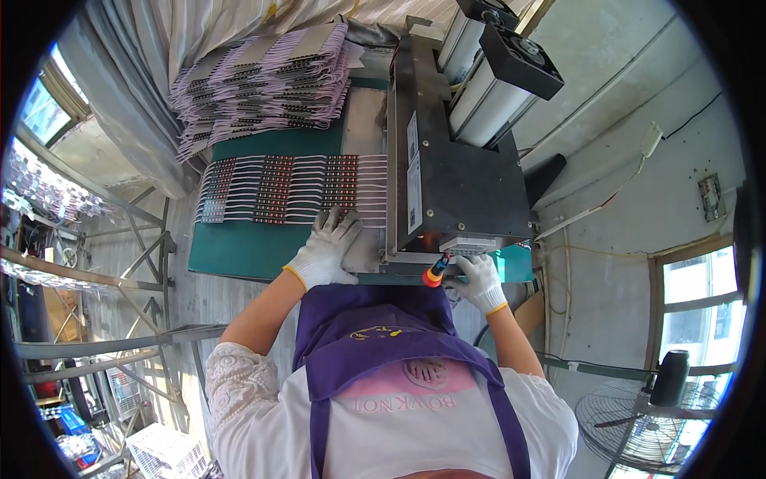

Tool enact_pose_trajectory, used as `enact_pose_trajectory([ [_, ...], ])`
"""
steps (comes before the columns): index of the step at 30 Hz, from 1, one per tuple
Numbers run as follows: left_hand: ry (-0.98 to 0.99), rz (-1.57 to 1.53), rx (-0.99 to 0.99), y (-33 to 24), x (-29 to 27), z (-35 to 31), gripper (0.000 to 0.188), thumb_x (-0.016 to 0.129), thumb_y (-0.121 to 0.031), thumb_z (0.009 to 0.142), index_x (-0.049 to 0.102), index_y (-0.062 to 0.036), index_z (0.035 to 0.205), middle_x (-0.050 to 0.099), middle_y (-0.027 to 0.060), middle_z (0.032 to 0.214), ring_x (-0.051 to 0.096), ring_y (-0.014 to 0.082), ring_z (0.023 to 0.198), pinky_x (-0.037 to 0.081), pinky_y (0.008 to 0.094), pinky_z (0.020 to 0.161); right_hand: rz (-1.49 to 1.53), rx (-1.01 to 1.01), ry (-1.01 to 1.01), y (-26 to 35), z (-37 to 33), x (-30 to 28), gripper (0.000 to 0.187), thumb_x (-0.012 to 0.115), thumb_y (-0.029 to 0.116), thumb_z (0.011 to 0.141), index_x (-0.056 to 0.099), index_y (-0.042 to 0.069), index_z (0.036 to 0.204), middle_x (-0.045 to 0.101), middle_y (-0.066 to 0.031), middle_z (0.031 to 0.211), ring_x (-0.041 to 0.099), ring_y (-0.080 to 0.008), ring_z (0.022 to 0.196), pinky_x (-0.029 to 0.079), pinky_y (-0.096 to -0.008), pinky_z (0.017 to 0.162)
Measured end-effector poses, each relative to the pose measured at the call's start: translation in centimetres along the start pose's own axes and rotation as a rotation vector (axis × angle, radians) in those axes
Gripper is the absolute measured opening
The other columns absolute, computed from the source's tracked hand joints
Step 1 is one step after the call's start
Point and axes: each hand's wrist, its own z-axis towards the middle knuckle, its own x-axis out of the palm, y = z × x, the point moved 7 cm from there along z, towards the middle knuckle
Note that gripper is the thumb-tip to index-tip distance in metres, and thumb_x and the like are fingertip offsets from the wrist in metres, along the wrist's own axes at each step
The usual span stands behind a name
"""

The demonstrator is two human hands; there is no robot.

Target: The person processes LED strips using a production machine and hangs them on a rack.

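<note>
Rows of LED module strings (273, 189), small dark blocks joined by pale wires, lie side by side on the green tabletop (239, 249). Their right ends run to the side of a black machine (467, 188). My left hand (329, 246), in a white glove, lies open with fingers spread, fingertips on the front strings beside the metal plate (365, 254). At the machine's front edge is my gloved right hand (479, 283), its fingers stretched toward the machine and seemingly holding nothing. Just left of it sticks out an orange-and-red knob (433, 275).
A tall pile of folded LED strings (263, 84) stands at the table's back left, beside a grey curtain (132, 88). Two cylinders (491, 96) rise from the machine. A metal frame (152, 263) stands at left, a wire-cage fan (638, 419) at lower right.
</note>
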Motion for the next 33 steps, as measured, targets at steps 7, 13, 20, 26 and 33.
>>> enact_pose_trajectory([
  [7, 0.034, 0.002, 0.018, -0.1, 0.2, 0.2, 0.114, 0.084, -0.054, 0.054, 0.039, -0.0009, 0.145, 0.035, 0.0177, 0.151, 0.024, 0.0447, 0.144, 0.018, 0.0554, 0.12, 0.076, -0.077, -0.146, 1.6, 0.1, -2.3, 0.049, 0.081, 0.023, 0.069, 0.067, 0.01, 0.114, 0.063, -0.011, 0.104, 0.057, -0.0338, 0.106, 0.046, -0.0439, 0.094],
  [13, -0.028, -0.003, 0.041, 0.8, 1.3, 0.3, 0.111, 0.08, -0.06, 0.059, 0.041, -0.0015, 0.144, 0.033, 0.0183, 0.154, 0.023, 0.0451, 0.144, 0.019, 0.0563, 0.119, 0.082, 0.252, -0.189, -5.7, 2.6, -1.0, 0.036, 0.069, 0.007, 0.076, 0.064, 0.001, 0.111, 0.06, -0.022, 0.123, 0.059, -0.0383, 0.109, 0.05, -0.0439, 0.091],
  [20, -0.362, -0.147, -0.115, 3.8, -0.7, -1.2, 0.072, 0.073, -0.038, 0.079, 0.05, -0.0019, 0.137, 0.048, 0.021, 0.144, 0.039, 0.0409, 0.137, 0.026, 0.0522, 0.115, 0.177, 0.425, -0.183, -11.3, 6.9, 0.3, 0.059, 0.069, 0.009, 0.077, 0.056, 0.016, 0.135, 0.059, -0.0178, 0.129, 0.06, -0.0359, 0.114, 0.05, -0.0429, 0.096],
  [26, -0.445, 0.186, -0.42, 10.2, 1.1, -5.5, 0.061, 0.064, -0.038, 0.089, 0.05, -0.0055, 0.139, 0.049, 0.0147, 0.145, 0.042, 0.0397, 0.134, 0.027, 0.054, 0.113, -0.06, 0.36, -0.204, -10.6, 6.6, -1.6, 0.025, 0.069, 0.012, 0.079, 0.071, 0.016, 0.103, 0.067, -0.0082, 0.103, 0.066, -0.0326, 0.092, 0.054, -0.0434, 0.081],
  [33, -0.567, 0.25, -0.512, 10.5, 2.5, -6.0, 0.046, 0.054, -0.017, 0.091, 0.052, -0.0091, 0.137, 0.052, 0.0112, 0.142, 0.043, 0.0372, 0.134, 0.028, 0.0553, 0.112, -0.007, 0.348, -0.259, -12.1, 8.9, -1.0, 0.058, 0.064, 0.005, 0.082, 0.053, 0.017, 0.137, 0.064, -0.0139, 0.124, 0.066, -0.0347, 0.103, 0.054, -0.0444, 0.086],
])
